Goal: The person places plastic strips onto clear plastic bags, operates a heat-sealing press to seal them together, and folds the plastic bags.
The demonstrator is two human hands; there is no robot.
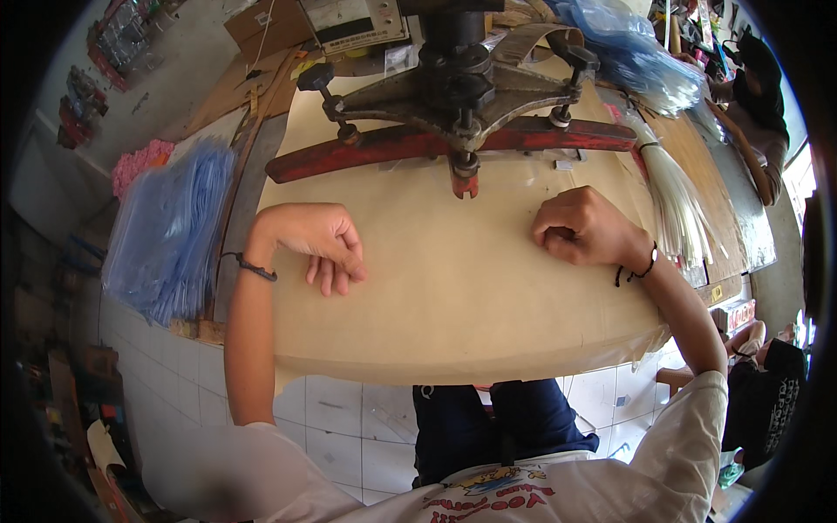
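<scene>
Both hands over the tan sheet [436, 296] in the head view, well apart, backs mostly up. Left hand [327, 248], left of centre: half open, wrist bent, fingers loosely curled and pointing down toward the sheet, thumb close alongside. Visible finger surfaces are bare; can't tell whether the tips touch the sheet or hang just above it. Right hand [582, 227], right of centre: curled into a loose fist, knuckles up. Inside of the fist is hidden, so can't tell if something small is in there, or whether its underside rests on the sheet. Dark cord bracelet on each wrist.

Sheet fills mid-frame, spread over the worktop [693, 144], running under both hands to a curved near edge at lower centre.

Top centre: dark metal three-armed fitting [471, 91] over the sheet, with a long red bar [349, 150] running crosswise beyond both hands. Neither hand touches it.

Left side: stack of bluish clear plastic bags [170, 231], pink bundle [139, 166] just behind it. Right side: tied bundle of white strips [678, 192], near the right hand but apart from it. Upper right: pile of bluish clear plastic [632, 57]. Co-worker [757, 113] at upper right edge, another person [767, 397] at lower right. White tiled floor [336, 410] along the lower part of the frame.
</scene>
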